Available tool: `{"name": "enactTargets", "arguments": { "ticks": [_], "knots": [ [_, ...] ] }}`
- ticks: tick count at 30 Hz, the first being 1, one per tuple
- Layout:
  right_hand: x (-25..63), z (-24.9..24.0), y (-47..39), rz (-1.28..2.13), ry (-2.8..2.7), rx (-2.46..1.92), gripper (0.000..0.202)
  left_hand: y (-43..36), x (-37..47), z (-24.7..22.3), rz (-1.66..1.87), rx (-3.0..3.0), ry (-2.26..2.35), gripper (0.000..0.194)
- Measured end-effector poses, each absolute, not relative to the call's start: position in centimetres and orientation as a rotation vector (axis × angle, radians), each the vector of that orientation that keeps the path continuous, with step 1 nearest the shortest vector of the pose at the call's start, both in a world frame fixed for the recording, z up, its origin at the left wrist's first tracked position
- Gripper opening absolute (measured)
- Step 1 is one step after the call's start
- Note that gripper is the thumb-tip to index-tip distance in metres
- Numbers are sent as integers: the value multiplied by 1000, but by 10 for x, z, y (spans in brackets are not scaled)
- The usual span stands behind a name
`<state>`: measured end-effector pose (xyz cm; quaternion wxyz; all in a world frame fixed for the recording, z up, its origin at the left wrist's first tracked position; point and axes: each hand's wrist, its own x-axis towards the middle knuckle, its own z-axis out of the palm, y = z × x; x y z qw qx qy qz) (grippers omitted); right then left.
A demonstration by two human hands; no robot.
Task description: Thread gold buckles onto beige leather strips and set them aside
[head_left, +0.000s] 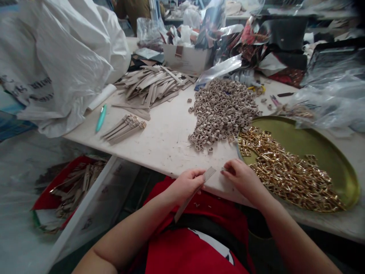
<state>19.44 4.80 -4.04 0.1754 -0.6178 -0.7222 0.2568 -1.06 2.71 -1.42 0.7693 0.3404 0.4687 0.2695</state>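
My left hand point(188, 185) is closed on a flat grey-beige strap point(210, 174), whose one end sticks out past the fingertips while the other hangs down towards my lap. Close by on the right, my right hand point(241, 176) pinches a small greyish piece point(223, 169), too small to name, at the table's front edge. A gap separates that piece from the strap's end. Beyond my hands lies a heap of small beige strap loops point(222, 110). To the right, many gold metal buckles point(288, 171) fill part of a round gold-coloured tray point(310, 137).
Loose straps point(154, 85) are piled at the back left, with a small stack of buckled straps point(124, 128) and a turquoise cutter point(101, 118) nearer. A red bin point(47, 190) stands low left. A white sack point(71, 49) and clear plastic bags point(336, 91) flank the table.
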Motion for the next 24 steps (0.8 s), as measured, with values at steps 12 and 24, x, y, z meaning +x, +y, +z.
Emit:
{"name": "enactTargets", "arguments": {
  "ticks": [12,24],
  "knots": [
    [165,-35,-10,1726,-761,-1308,30,0,-4,-15,570,1333,1147,21],
    [164,-17,-37,1686,-938,-1232,21,-19,-21,22,221,1644,908,30]
  ]
}}
